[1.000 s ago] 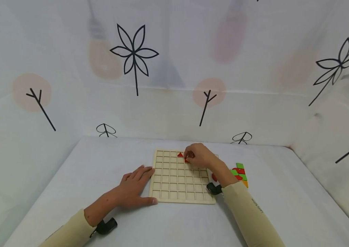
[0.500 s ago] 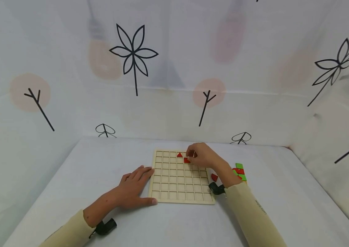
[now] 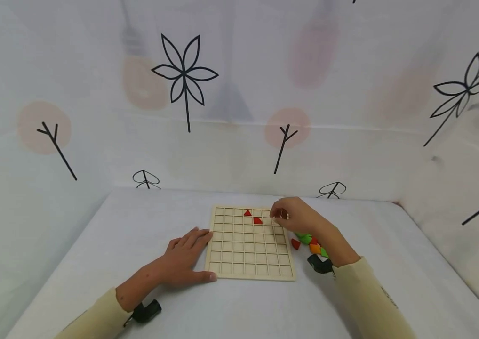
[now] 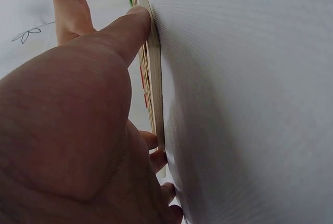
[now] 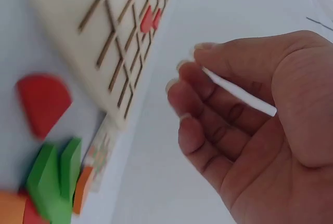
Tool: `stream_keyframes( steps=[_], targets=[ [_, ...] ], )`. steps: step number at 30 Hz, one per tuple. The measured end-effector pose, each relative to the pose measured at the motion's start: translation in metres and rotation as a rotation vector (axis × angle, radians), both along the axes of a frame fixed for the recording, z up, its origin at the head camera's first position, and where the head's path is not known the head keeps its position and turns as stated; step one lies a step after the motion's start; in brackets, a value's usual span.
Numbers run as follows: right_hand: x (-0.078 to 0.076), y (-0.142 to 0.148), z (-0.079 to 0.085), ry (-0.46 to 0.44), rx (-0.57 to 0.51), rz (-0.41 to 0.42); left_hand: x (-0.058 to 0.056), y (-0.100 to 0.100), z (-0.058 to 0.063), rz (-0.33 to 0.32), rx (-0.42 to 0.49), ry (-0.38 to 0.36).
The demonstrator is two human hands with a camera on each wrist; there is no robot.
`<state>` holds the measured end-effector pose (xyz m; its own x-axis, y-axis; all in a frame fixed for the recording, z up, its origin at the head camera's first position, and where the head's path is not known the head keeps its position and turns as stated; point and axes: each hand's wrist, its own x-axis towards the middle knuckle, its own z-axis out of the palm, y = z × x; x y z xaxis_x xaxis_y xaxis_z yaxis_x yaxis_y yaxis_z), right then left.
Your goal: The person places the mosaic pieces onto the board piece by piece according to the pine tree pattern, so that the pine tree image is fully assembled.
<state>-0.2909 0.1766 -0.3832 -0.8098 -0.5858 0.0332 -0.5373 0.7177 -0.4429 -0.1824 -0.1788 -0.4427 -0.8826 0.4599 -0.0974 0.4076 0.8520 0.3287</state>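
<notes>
A pale wooden grid board [image 3: 237,257] lies flat on the white table. Two red pieces sit in its far cells: a triangle [image 3: 247,213] and a piece with one rounded corner [image 3: 258,220]. My left hand [image 3: 180,263] rests at the board's left side, fingers spread and touching the edge, thumb at the near left corner. Over the far right part of the board hovers my right hand [image 3: 298,217], its fingers loosely bent. In the right wrist view a gap shows between thumb and fingers, with nothing held.
Right of the board lies a loose red rounded piece [image 3: 295,244]. Beside it is a small pile with a green piece [image 5: 44,177], an orange piece [image 3: 315,248] and other red and green ones, partly hidden by the right arm. A patterned cloth wall [image 3: 222,155] stands behind the table.
My right hand has let go of the red rounded-corner piece, which stays in its cell, and has moved right toward the board's far right corner. The left hand has stayed in place.
</notes>
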Motion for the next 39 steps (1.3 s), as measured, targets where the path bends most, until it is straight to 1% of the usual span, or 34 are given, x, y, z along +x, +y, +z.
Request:
stream_keyframes(
  steps=[2,7,10,13,18,23,31,34,39],
  targets=[
    [0.004,0.007,0.0,0.007,0.0,0.02,0.0,0.001,0.0,0.003,-0.001,0.003],
    [0.015,0.026,-0.002,0.017,-0.006,0.039,0.0,0.002,0.001,0.006,0.001,0.0],
    [0.021,0.037,-0.005,0.021,0.0,0.051,0.0,0.002,0.002,0.004,-0.005,-0.002],
    [0.022,0.048,-0.012,0.018,0.0,0.055,0.0,0.002,0.003,-0.001,-0.003,-0.006],
    [0.017,0.057,-0.02,0.03,-0.005,0.036,0.001,0.001,0.003,0.005,0.008,-0.014],
    [0.016,0.06,-0.027,0.023,0.069,0.014,0.001,0.002,0.0,0.002,-0.001,-0.013],
    [0.017,0.064,-0.024,-0.009,0.117,-0.013,0.002,0.004,0.004,-0.003,0.014,-0.004],
    [0.016,0.066,-0.024,-0.031,0.117,-0.008,0.003,0.003,0.005,-0.006,0.01,-0.001],
    [0.014,0.067,-0.024,-0.091,0.092,0.036,0.002,0.002,0.006,-0.007,0.013,0.001]
  ],
)
